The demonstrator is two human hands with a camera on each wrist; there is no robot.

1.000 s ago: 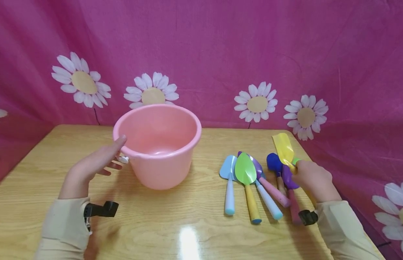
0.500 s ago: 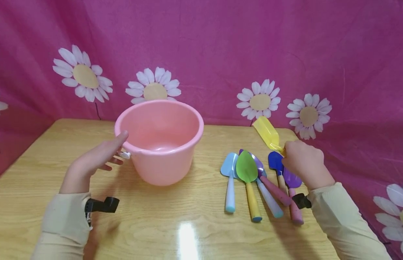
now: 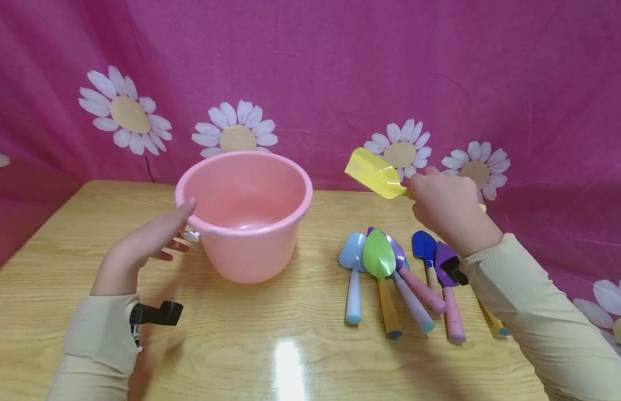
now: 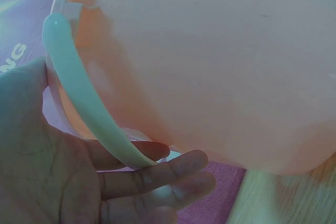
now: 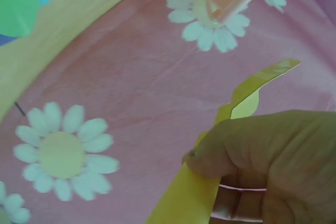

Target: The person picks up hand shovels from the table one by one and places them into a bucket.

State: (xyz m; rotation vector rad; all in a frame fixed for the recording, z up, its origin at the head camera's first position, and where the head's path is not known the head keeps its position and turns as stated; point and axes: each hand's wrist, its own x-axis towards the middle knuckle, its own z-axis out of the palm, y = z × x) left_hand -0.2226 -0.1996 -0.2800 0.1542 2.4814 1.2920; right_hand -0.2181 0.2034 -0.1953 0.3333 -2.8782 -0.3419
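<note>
In the head view my right hand (image 3: 448, 206) grips a yellow trowel (image 3: 375, 172), raised above the table with its blade pointing left. Up close, the right wrist view shows my thumb along the yellow handle (image 5: 191, 198). My left hand (image 3: 150, 239) is at the left side of a pink bucket (image 3: 250, 256), its thumb on the rim and its fingers loosely extended below. In the left wrist view the bucket's pale carry handle (image 4: 86, 95) passes across these fingers. Several trowels lie at the right, among them a green-bladed one (image 3: 379, 253) and a dark blue one (image 3: 424, 245).
Under everything is a wooden table (image 3: 230, 340). A magenta cloth (image 3: 310, 67) with daisies hangs behind it and down the right side. A light blue trowel (image 3: 352, 250) and a purple one (image 3: 444, 262) lie in the spread. Another handle (image 3: 499, 326) shows beside my right sleeve.
My right hand has lifted the yellow trowel up and to the left, away from the other trowels, its blade swinging toward the bucket. The left hand has stayed at the bucket's rim.
</note>
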